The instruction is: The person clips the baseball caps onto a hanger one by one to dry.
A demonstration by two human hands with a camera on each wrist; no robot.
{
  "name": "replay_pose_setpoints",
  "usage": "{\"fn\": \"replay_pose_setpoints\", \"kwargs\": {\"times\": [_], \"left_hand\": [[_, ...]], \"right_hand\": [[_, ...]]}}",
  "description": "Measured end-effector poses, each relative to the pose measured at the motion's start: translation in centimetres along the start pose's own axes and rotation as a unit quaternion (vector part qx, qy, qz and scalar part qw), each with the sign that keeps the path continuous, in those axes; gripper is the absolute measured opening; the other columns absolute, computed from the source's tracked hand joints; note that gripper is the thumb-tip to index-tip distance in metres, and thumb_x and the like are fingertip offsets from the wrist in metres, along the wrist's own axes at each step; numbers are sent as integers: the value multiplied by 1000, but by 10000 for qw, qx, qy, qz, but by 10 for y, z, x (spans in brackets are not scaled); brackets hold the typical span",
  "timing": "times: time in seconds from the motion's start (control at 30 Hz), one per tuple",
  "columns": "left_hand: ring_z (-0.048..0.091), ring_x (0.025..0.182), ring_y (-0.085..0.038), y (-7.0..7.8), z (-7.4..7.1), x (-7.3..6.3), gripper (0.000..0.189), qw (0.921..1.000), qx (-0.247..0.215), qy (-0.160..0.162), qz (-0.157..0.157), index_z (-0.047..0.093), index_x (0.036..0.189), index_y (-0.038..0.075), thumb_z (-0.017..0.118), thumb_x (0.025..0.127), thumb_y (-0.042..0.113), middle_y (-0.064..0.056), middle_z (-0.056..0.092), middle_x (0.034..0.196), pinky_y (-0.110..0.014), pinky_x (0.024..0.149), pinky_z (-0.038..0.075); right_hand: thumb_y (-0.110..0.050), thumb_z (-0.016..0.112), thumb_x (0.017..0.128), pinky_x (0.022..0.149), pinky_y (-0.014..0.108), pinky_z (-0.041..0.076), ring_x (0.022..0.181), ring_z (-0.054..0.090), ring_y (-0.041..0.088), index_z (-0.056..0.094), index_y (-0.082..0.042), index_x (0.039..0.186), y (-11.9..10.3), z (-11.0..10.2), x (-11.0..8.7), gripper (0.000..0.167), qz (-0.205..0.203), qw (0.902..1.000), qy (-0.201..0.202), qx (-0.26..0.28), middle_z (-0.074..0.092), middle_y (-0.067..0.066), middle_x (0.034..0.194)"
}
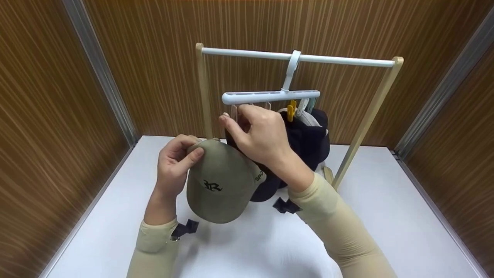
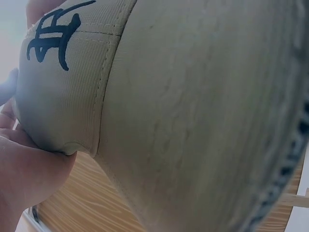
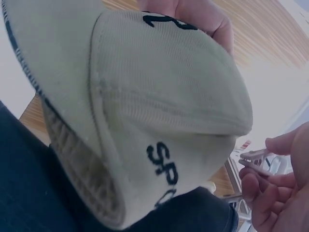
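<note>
My left hand (image 1: 171, 166) holds an olive-green baseball cap (image 1: 222, 181) by its crown, thumb in front, with the brim hanging down. Dark embroidery shows on the cap's front and lettering on its side. Above and to the right of it, my right hand (image 1: 266, 133) is just under the white hanger (image 1: 270, 95). In the right wrist view, its thumb and fingers pinch a pale clothespin (image 3: 258, 162) beside the cap. Dark caps (image 1: 308, 139) hang behind, partly hidden by my right hand and the olive cap.
The hanger hooks over a white rail (image 1: 347, 60) between two wooden posts (image 1: 366, 119). A yellow clothespin (image 1: 291, 111) and a white clothespin (image 1: 302, 107) hang from its right half. Below lies a white tabletop (image 1: 239, 251), with wood-grain panels (image 1: 154, 77) around it.
</note>
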State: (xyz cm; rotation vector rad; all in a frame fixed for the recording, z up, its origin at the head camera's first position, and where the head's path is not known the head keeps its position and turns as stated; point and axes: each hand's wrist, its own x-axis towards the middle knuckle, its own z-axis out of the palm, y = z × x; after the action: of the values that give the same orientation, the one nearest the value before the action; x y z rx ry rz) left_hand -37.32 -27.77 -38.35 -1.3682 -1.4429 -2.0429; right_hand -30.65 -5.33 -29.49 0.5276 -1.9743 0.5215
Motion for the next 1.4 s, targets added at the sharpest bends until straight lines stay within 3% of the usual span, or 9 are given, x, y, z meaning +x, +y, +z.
{"fn": "replay_pose_setpoints", "kwargs": {"times": [0.23,0.63,0.93,1.4], "left_hand": [[65,85,-21,-1,8,1,22,10000,6,28,30,65,103,-13,74,106,7,-11,73,100,-32,74,54],[71,88,-21,-1,16,1,8,9999,94,-91,19,68,106,-13,69,104,-6,-11,76,100,-31,78,58],[71,90,-21,-5,25,1,11,9999,49,-61,116,68,106,-13,73,103,-4,-11,76,100,-33,81,59],[73,95,-21,-7,37,0,9,9997,16,-90,217,68,108,-13,72,102,-7,-10,76,105,-32,85,60]], "right_hand": [[-30,78,106,57,31,45,61,56,14,64,-11,79,7,-13,-5,36,-92,9986,-256,452,60,0,68],[-25,80,104,55,26,48,61,59,7,73,-11,87,10,-32,-8,23,489,9839,-900,1462,67,-6,71],[-26,78,106,53,22,39,58,51,8,77,-10,82,15,-37,-8,29,268,9845,-685,1594,58,-6,65],[-16,71,109,56,25,52,61,64,14,80,-7,83,18,-38,-8,29,271,9768,-602,2036,68,3,71]]}}
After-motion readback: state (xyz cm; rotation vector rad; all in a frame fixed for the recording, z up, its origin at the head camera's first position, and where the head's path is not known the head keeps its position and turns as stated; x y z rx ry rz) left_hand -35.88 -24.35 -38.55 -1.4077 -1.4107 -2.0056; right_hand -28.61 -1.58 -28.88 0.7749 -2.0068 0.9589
